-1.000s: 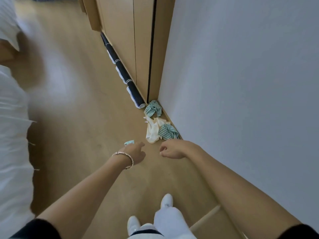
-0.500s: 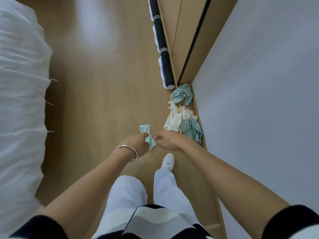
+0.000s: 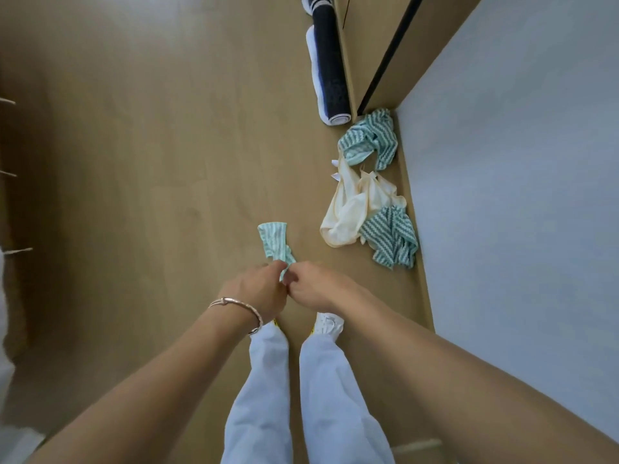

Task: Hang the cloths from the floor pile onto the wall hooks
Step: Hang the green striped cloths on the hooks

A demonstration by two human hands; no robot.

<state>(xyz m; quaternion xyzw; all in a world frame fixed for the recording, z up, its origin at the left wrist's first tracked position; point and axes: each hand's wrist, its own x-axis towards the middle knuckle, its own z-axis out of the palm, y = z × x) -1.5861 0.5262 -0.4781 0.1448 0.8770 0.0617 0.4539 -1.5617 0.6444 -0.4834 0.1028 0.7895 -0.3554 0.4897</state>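
Observation:
A small light-green striped cloth hangs above the wooden floor, held between both hands. My left hand, with a bracelet on its wrist, grips the cloth's lower end. My right hand pinches the same end from the right, touching the left hand. The floor pile lies by the wall to the right: a green striped cloth at the far end, a cream cloth in the middle and another green striped cloth nearest me. No wall hooks are in view.
A rolled dark mat lies along the wooden cabinet ahead. The pale wall runs down the right side. White bedding edges show at far left. My legs in white trousers stand below the hands.
The view has tilted down toward the floor. My right hand has closed in on the left and taken hold of the cloth, which now sticks out further from the left hand.

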